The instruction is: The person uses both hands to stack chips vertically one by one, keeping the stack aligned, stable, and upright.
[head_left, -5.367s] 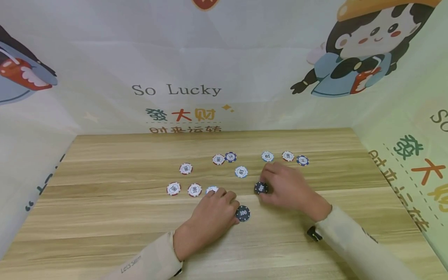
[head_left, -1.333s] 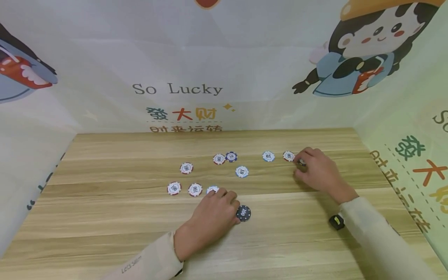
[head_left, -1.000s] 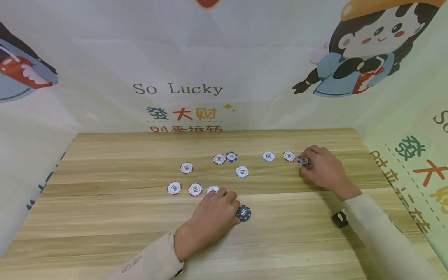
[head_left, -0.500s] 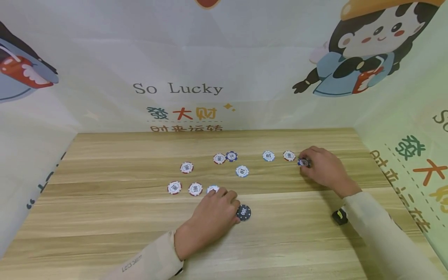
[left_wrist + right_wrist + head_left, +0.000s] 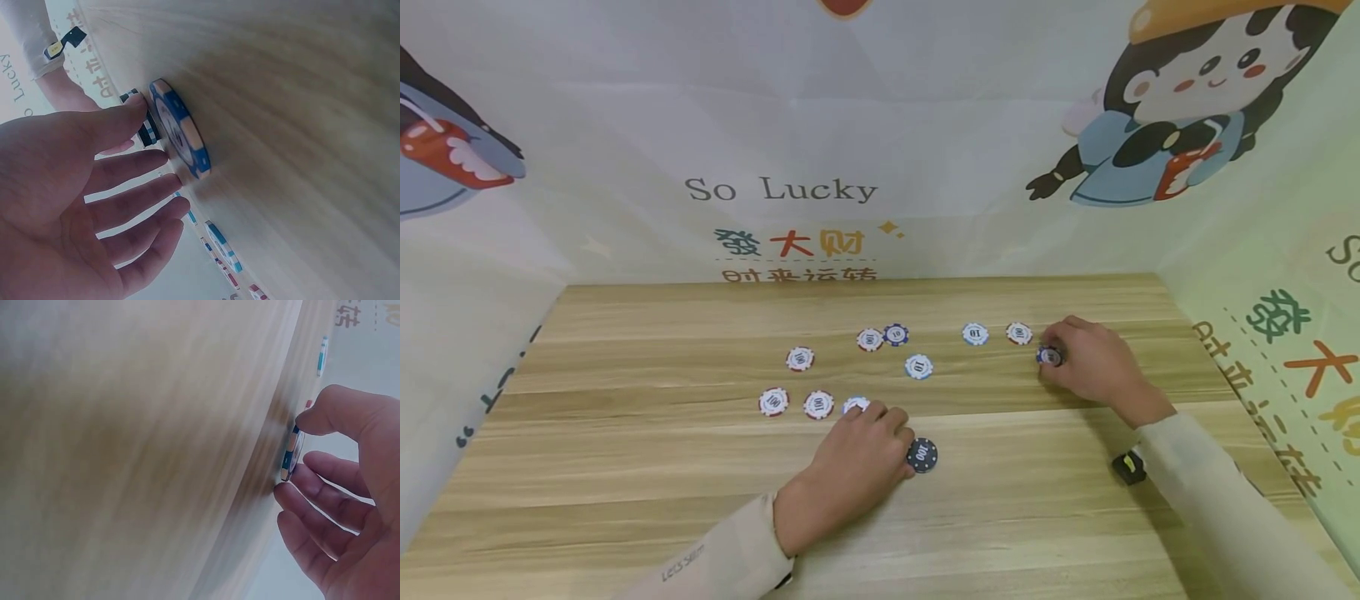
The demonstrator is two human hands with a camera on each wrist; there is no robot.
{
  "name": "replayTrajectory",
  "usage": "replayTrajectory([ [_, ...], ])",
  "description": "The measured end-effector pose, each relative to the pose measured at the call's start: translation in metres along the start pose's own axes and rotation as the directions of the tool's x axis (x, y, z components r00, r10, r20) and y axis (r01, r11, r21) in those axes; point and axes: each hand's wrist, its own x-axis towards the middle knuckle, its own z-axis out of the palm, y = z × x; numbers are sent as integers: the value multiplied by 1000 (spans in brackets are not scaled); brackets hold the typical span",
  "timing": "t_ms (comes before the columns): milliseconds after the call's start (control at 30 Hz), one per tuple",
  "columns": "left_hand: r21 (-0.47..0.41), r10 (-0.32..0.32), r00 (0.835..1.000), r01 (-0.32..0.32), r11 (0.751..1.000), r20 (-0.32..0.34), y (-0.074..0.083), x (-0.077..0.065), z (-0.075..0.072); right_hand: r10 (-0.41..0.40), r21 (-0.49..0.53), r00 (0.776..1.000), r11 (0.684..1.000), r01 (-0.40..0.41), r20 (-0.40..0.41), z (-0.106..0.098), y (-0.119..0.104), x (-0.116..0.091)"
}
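Observation:
In the head view my right hand (image 5: 1086, 358) pinches a dark blue and white poker chip (image 5: 1049, 356) at the right end of the chips. The right wrist view shows that blue chip (image 5: 294, 453) tilted between thumb and fingertips, close to the table. My left hand (image 5: 853, 479) rests near the middle, beside black 100 chips (image 5: 921, 455). From the left wrist, its fingers are spread and loosely bent, the thumb overlapping the black chips (image 5: 149, 128). A blue-edged chip (image 5: 181, 128) lies below the thumb. A light blue chip (image 5: 854, 405) is partly hidden behind the left fingers.
Red-edged 100 chips (image 5: 773, 402) lie on the left, one more (image 5: 1019, 333) beside the right hand. A dark blue 10 chip (image 5: 896, 335) touches a red-edged one. Light blue 10 chips (image 5: 975, 334) also lie around. The wooden table (image 5: 647, 467) ends at printed cloth walls.
The separate black chip is gone from the middle; the top black face is turned differently. My right hand has moved right and draws the blue chip slightly toward me. Left hand stays put.

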Motion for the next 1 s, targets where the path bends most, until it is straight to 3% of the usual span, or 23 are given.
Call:
replayTrajectory([
  [400,11,-4,1000,4,1000,-15,1,-1,1,-91,26,995,995,92,-31,6,-20,-6],
  [1000,17,-1,1000,2,1000,-27,1,-1,-1,-247,6,965,969,248,-90,10,-65,-14],
])
